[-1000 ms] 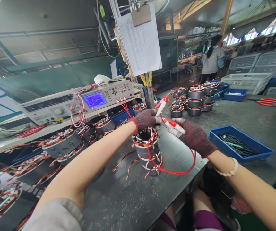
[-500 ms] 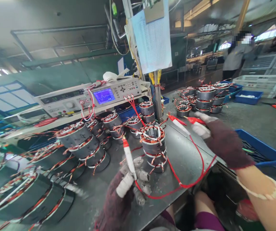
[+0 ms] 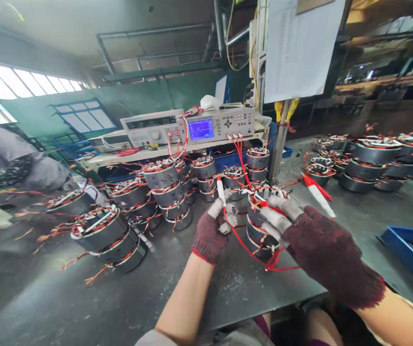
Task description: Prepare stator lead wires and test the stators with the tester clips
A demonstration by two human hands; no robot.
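My left hand (image 3: 215, 226), in a maroon glove with grey-white fingertips, grips the white sleeve of a red-tipped test clip (image 3: 221, 193) that points up. Another red test clip (image 3: 272, 208) is in the fingers of my right hand (image 3: 310, 240), against the upper rim of a stack of motor stators (image 3: 257, 235); those fingers partly cover the stack. Copper wires and white lacing show on the top stator. A third test clip (image 3: 320, 197), red and white, is attached to a wire end right of the stack. Red leads loop down between my hands.
Behind stand a tester with a blue screen (image 3: 201, 129) and a meter (image 3: 154, 127) on a shelf. More stator stacks stand left (image 3: 102, 240) and right (image 3: 374, 156). A blue bin (image 3: 408, 235) is at right, a paper sheet (image 3: 300, 53) hangs above, and another person's sleeve (image 3: 15, 149) shows left.
My right hand has brought its clip left to the stator stack's rim. My left hand still holds its clip, now nearer the stack's left side. The camera view has turned left.
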